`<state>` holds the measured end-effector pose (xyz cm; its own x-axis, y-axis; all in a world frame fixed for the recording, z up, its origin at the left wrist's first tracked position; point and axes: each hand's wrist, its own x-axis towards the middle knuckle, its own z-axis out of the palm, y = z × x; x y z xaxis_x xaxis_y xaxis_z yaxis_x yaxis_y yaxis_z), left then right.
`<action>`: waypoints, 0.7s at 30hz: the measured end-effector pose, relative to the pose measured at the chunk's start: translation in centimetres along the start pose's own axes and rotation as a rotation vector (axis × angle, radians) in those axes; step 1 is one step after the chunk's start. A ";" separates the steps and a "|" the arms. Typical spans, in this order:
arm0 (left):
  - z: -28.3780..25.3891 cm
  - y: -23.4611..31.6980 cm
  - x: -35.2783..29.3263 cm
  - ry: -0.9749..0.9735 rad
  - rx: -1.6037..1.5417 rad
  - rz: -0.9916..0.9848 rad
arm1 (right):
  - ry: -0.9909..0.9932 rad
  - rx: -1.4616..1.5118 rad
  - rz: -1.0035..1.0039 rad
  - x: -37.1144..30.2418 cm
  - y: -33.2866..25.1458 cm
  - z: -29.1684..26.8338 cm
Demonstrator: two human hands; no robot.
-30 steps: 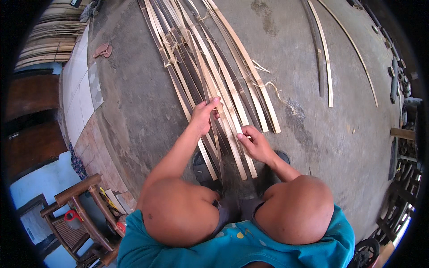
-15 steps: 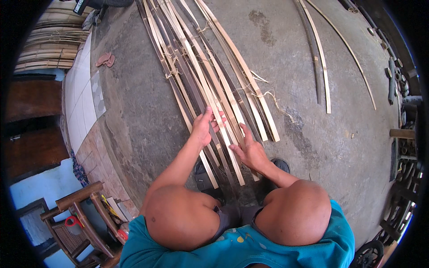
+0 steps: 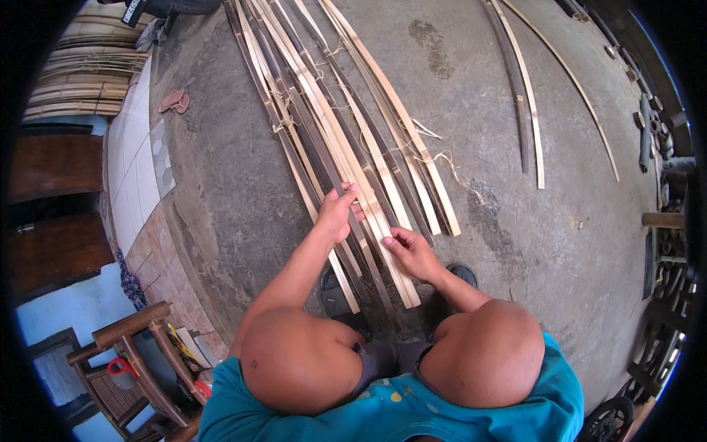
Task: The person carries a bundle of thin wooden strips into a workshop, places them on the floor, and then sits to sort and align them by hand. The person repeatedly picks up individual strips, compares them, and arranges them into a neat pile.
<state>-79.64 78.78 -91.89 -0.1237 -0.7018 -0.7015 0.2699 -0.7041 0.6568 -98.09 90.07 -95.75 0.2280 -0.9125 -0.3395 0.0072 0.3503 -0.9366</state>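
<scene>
A long row of pale and dark bamboo slats (image 3: 346, 140) lies on the concrete floor, tied together with thin twine (image 3: 442, 158). My left hand (image 3: 340, 212) grips the near part of a pale slat, fingers curled around it. My right hand (image 3: 411, 250) pinches a neighbouring slat near its lower end, just right of the left hand. I am squatting, with my bare knees (image 3: 302, 361) and teal shirt at the bottom of the view. Dark sandals (image 3: 335, 291) show under the slat ends.
Loose curved slats (image 3: 526, 110) lie apart at the upper right. A pair of pink sandals (image 3: 173, 101) sits by the tiled strip at left. A wooden chair (image 3: 132, 368) stands at lower left. Stacked bamboo (image 3: 81, 81) lies far left, metal clutter along the right rim.
Both hands have shifted slightly along the slats; the left hand has closed more firmly on a pale slat and the right hand has moved closer to it.
</scene>
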 end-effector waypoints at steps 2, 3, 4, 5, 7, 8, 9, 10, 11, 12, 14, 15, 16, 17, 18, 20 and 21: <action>-0.1 0.1 0.0 -0.005 0.001 -0.007 | -0.025 0.065 0.050 0.0 0.0 -0.2; -0.3 0.1 0.0 0.010 -0.001 -0.009 | -0.040 0.097 0.074 0.0 -0.5 -0.3; -0.4 0.0 0.0 0.025 -0.003 -0.011 | -0.055 0.096 0.098 0.1 -0.9 -0.3; -0.4 0.1 -0.1 0.031 0.011 -0.007 | -0.069 0.094 0.124 0.1 -1.4 -0.5; -0.5 0.1 -0.2 0.043 0.038 0.001 | -0.078 0.092 0.135 0.0 -2.1 -0.6; -0.2 0.1 -0.2 0.053 0.044 0.003 | -0.069 0.091 0.120 0.0 -2.6 -0.7; 0.0 0.1 -0.3 0.063 0.049 0.005 | -0.060 0.090 0.104 0.0 -2.8 -0.7; 0.2 0.0 -0.4 0.072 0.055 0.006 | -0.060 0.058 0.110 0.0 -2.8 -0.9; 0.2 0.1 -0.4 0.067 0.053 0.000 | -0.062 0.028 0.113 0.1 -2.7 -0.9; 0.0 0.1 -0.3 0.062 0.051 -0.006 | -0.064 -0.003 0.116 0.1 -2.7 -1.0; -0.4 0.0 -0.1 0.062 0.053 -0.007 | -0.112 -0.007 0.176 0.2 -3.3 -1.3; -0.8 -0.1 0.0 0.068 0.056 -0.002 | -0.139 -0.010 0.203 0.3 -3.7 -1.3; -1.3 -0.1 0.0 0.076 0.058 0.003 | -0.156 0.003 0.216 0.4 -3.9 -1.2; -1.1 -0.1 0.1 0.056 0.041 -0.001 | -0.162 0.012 0.227 0.3 -4.1 -1.4; -0.9 -0.2 0.1 0.037 0.025 -0.005 | -0.170 0.021 0.238 0.1 -4.2 -1.4; -0.7 -0.1 -0.1 0.026 0.010 -0.009 | -0.147 0.046 0.185 0.0 -4.3 -1.2; -0.7 0.0 -0.2 0.032 0.012 -0.011 | -0.144 0.033 0.180 0.0 -4.3 -1.2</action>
<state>-78.99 79.04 -91.91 -0.0953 -0.6905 -0.7170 0.2570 -0.7129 0.6525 -99.30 88.32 -91.80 0.3650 -0.7960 -0.4829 -0.0146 0.5137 -0.8578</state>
